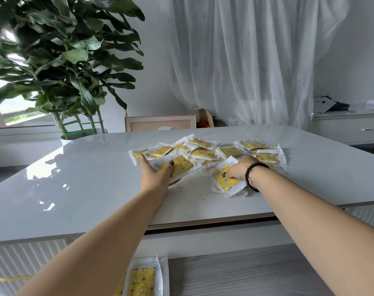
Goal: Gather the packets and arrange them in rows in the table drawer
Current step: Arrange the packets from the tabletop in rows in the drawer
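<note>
Several clear packets with yellow patterned contents lie in a loose heap (205, 153) on the grey table (79, 189). My left hand (155, 173) grips a packet (181, 165) at the heap's near left, thumb on top. My right hand (238, 170), with a dark bead bracelet on the wrist, pinches another packet (223, 182) at the heap's near right edge. Below the table's front edge the drawer (235, 272) stands pulled out, with packets (142, 278) lying at its left end.
A large potted plant (60, 67) stands behind the table's far left corner. A chair back (160, 122) sits at the far side. White curtains hang behind, and a low sideboard (350, 127) is at the right.
</note>
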